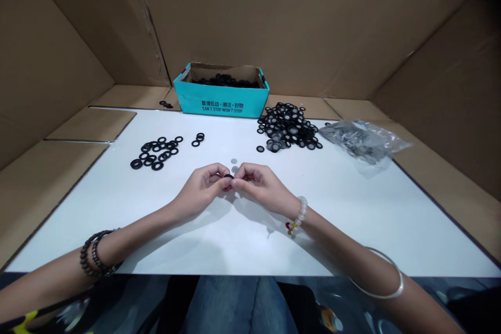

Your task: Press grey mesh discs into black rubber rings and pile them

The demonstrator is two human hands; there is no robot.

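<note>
Above the middle of the white table, my left hand (207, 188) and my right hand (258, 182) meet, fingertips pinched on one black rubber ring (229, 176). Most of the ring is hidden by the fingers, and I cannot tell whether a disc sits inside it. Just beyond the fingertips lie small grey discs (234, 161). Loose black rings (157, 166) are scattered to the left, with a few more rings (195, 143) nearer the middle. A heap of black rings with grey centres (287, 124) stands at the back right.
A turquoise box (223, 102) holding many black rings stands at the back. To the right lies a clear plastic bag (364, 141) with grey discs in it. Cardboard walls (313, 21) surround the white table (176, 250). A few black rings (165, 104) rest on the cardboard at back left.
</note>
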